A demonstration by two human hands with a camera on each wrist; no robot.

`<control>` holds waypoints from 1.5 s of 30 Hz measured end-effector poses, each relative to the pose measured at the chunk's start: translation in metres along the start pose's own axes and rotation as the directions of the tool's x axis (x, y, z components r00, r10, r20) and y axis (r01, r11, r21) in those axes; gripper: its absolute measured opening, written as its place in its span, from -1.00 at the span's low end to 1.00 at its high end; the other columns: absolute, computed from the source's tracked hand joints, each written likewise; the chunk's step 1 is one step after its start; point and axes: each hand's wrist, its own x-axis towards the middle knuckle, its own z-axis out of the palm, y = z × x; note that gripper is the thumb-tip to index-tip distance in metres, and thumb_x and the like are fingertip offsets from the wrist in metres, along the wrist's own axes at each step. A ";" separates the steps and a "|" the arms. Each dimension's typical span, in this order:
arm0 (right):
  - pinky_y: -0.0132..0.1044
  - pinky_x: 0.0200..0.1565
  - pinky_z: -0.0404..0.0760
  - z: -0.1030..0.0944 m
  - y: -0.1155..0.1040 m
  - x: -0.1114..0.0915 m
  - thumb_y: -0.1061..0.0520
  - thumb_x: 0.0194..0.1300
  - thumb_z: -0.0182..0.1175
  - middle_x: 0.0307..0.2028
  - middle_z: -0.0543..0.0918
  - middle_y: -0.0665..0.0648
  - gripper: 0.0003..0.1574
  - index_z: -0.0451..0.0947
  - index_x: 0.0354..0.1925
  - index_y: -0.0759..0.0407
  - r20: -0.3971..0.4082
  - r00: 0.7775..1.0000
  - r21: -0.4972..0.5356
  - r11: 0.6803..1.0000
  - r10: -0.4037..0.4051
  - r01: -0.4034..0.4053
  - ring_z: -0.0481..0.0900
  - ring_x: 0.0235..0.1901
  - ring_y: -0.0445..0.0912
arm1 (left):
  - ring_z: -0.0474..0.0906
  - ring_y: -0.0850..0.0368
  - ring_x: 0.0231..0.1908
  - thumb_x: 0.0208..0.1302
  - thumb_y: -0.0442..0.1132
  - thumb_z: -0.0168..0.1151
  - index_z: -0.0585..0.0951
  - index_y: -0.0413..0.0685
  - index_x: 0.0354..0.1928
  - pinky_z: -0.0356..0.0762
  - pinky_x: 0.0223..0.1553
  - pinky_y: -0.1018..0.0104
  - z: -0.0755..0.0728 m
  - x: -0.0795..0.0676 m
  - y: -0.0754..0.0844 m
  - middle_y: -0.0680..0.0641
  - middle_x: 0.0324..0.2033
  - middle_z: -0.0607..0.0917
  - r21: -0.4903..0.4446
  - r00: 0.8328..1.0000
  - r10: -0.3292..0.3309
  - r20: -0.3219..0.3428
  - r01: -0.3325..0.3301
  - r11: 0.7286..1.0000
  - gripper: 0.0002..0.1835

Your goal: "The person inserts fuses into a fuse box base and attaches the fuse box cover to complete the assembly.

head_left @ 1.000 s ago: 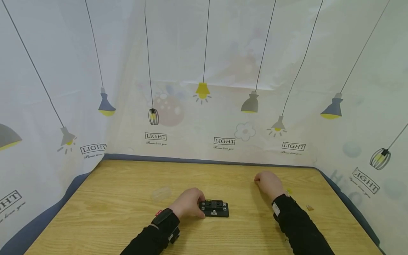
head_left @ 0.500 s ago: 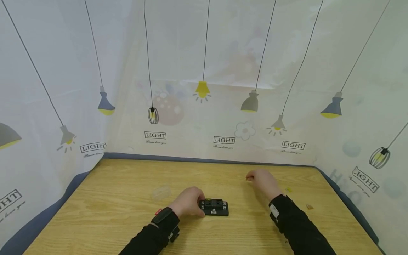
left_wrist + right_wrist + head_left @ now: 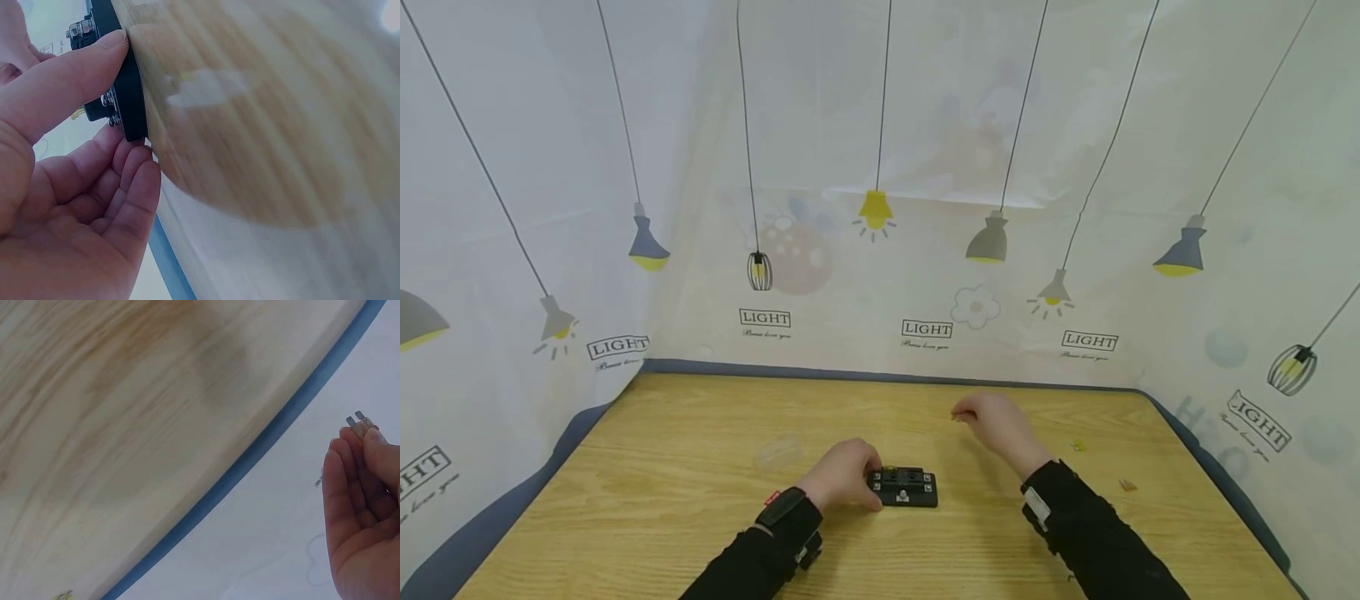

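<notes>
Right grip (image 3: 1000,427) leftward, fuse (image 3: 360,428) at tip.

Head view: diffuse, even light; faint shadow on the tabletop (image 3: 647,500) beside the right sleeve (image 3: 1105,533). Left wrist view: dim, bluish; left fingers (image 3: 134,200) clear, tabletop grain blurred, pale reflection present. Right wrist view: hazy, soft shadow near the tabletop's edge.

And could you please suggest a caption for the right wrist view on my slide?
Right hand pinching a fuse, two prongs exposed.
</notes>
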 end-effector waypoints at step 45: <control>-0.31 -0.25 0.53 -0.003 -0.057 -0.010 0.15 0.20 0.17 -0.36 0.62 -0.10 -0.86 0.67 -0.31 0.00 -0.020 0.982 0.059 0.981 -0.186 0.187 0.55 -0.30 -0.20 | 0.41 0.21 -0.36 -0.31 -0.13 0.51 0.64 -0.10 -0.26 0.45 -0.24 0.28 -0.001 0.001 0.001 0.02 -0.34 0.57 -0.006 1.000 -0.011 0.019 0.011 1.000 -0.55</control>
